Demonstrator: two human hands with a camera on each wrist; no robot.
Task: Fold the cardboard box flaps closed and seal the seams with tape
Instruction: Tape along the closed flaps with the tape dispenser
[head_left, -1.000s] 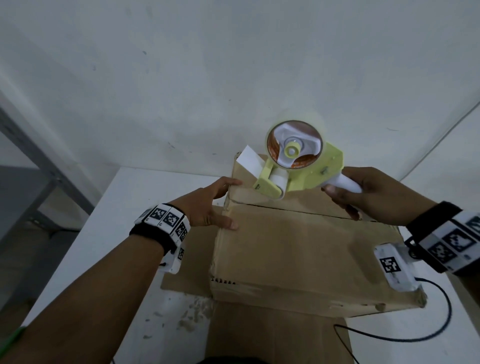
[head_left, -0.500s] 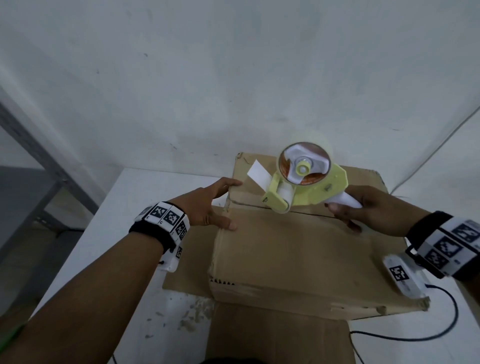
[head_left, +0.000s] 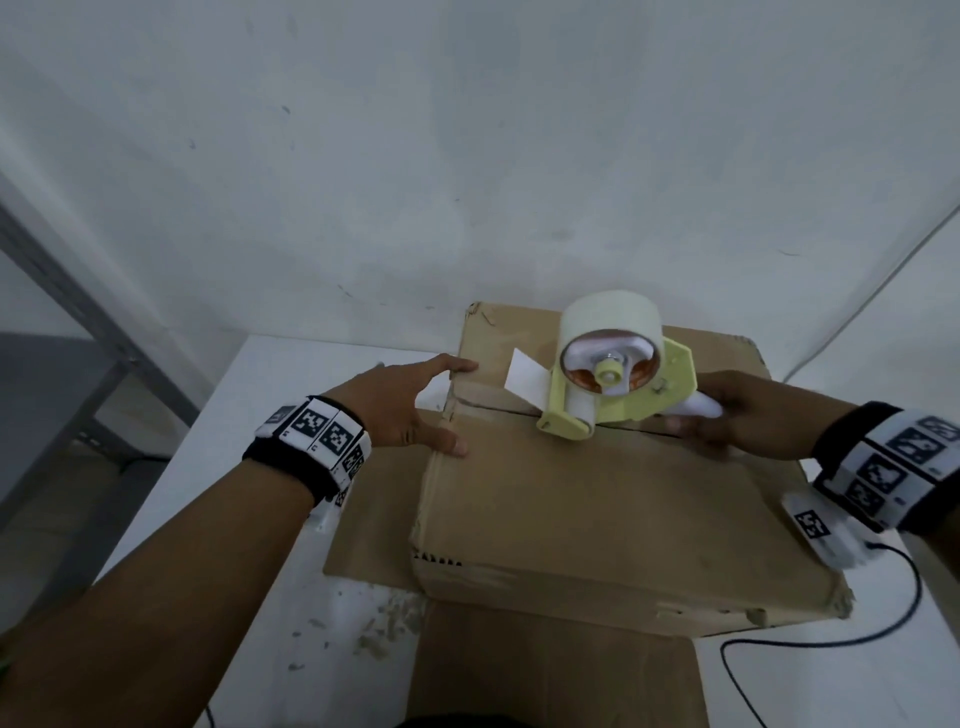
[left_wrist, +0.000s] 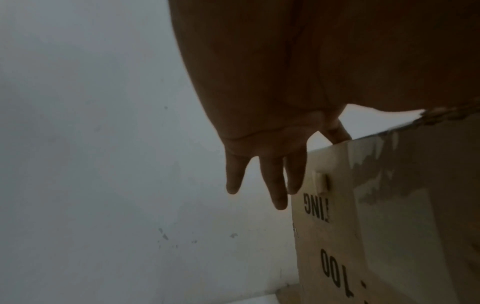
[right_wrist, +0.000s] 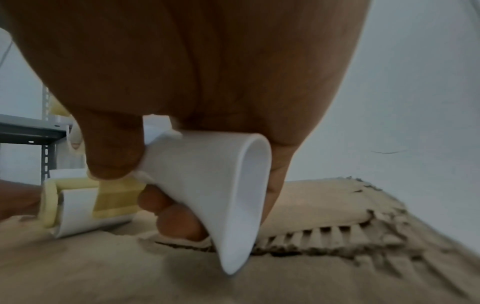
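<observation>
A brown cardboard box sits on the white table with its top flaps folded down, a seam running across the top. My right hand grips the white handle of a yellow tape dispenser, whose roller end rests on the seam; a loose white tape tab sticks out to the left. My left hand rests on the box's top left edge, thumb on the near flap. In the left wrist view its straight fingers hang down beside the box side.
A flat cardboard sheet lies under the box, with another piece near me. A black cable loops at the right on the white table. A grey metal shelf frame stands left; a white wall rises just behind.
My right hand has lowered the tape dispenser from above the box down onto the seam. The left hand has stayed at the box's left edge.
</observation>
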